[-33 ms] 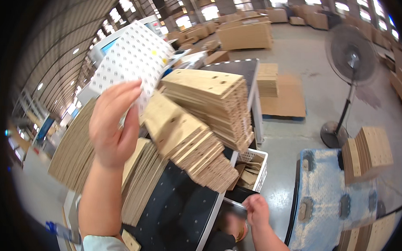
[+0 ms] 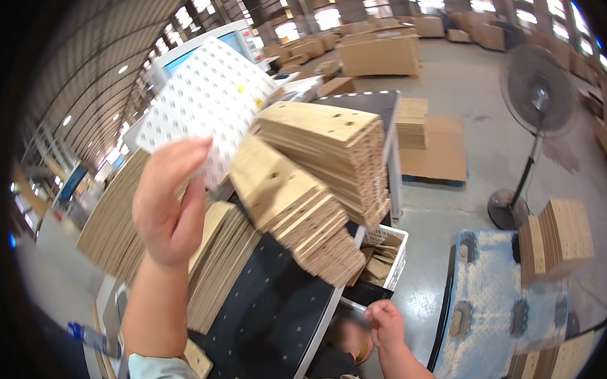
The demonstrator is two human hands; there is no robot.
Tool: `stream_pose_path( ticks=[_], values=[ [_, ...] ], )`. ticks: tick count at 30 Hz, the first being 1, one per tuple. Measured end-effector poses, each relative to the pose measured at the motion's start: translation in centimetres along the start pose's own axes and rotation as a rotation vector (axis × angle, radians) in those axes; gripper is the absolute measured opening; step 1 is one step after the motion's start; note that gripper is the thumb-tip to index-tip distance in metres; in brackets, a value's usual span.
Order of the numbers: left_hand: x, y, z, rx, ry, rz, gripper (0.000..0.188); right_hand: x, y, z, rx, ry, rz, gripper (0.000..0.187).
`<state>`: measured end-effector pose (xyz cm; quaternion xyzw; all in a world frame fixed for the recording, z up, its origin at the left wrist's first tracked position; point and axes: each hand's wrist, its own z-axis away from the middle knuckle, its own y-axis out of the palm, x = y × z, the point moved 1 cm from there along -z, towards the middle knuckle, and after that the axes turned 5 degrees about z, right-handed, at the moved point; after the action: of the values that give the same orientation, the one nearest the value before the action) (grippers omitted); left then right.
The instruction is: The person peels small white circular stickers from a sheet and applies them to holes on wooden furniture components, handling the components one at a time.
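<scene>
My left hand point(image 2: 167, 201) is raised at the left, its fingers and thumb curled at the lower edge of a white sheet of small printed labels point(image 2: 203, 93), which it appears to hold up. Two yellow spots show near the sheet's right side. Just beyond and to the right of this hand lie a slanting stack of pale plywood pieces with holes point(image 2: 276, 177) and a taller plywood stack point(image 2: 321, 125). Low down, beside the black table's right edge, my right hand point(image 2: 386, 323) is closed with fingertips together. Whatever it may pinch is too small to make out.
More plywood rows point(image 2: 222, 262) stand on the black table point(image 2: 274, 304). A white crate point(image 2: 396, 266) with wood scraps sits against its right side. Farther right are a blue pallet point(image 2: 484, 297) bearing plywood and a standing fan point(image 2: 537, 98). A monitor point(image 2: 231, 41) stands behind the sheet.
The view has shifted, so the stacks sit slightly farther right in it. My left hand and the label sheet are a little lower, uncovering more of the monitor. My right hand hardly moves.
</scene>
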<state>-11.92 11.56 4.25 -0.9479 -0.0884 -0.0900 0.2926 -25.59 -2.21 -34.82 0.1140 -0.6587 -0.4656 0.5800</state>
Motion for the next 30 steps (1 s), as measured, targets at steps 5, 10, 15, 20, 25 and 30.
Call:
stream_pose_path(
  ticks=[5,10,15,20,25,30],
  values=[
    [-7.2,-7.3,10.0,-0.265,-0.437,0.515,0.021,4.7,7.1,4.6,0.635,-0.334,0.196,0.013],
    [-14.0,-12.7,17.6,-0.405,-0.744,0.632,0.018,7.1,16.3,6.9,0.734,-0.578,0.245,0.047],
    [-19.7,-18.8,19.7,-0.172,-0.677,0.432,0.014,4.8,23.1,11.5,0.877,-0.343,0.470,0.060],
    [-24.0,-22.5,23.8,-0.306,-0.707,0.521,0.012,-0.6,26.8,15.1,1.055,0.207,0.302,0.071],
    [-26.5,-24.7,27.8,-0.570,-0.748,0.598,0.015,-4.1,27.9,19.7,1.217,0.713,-0.061,0.070],
    [-27.7,-26.3,30.9,-0.634,-0.745,0.551,0.018,-3.1,27.9,23.4,1.063,0.659,0.266,0.072]
  ],
)
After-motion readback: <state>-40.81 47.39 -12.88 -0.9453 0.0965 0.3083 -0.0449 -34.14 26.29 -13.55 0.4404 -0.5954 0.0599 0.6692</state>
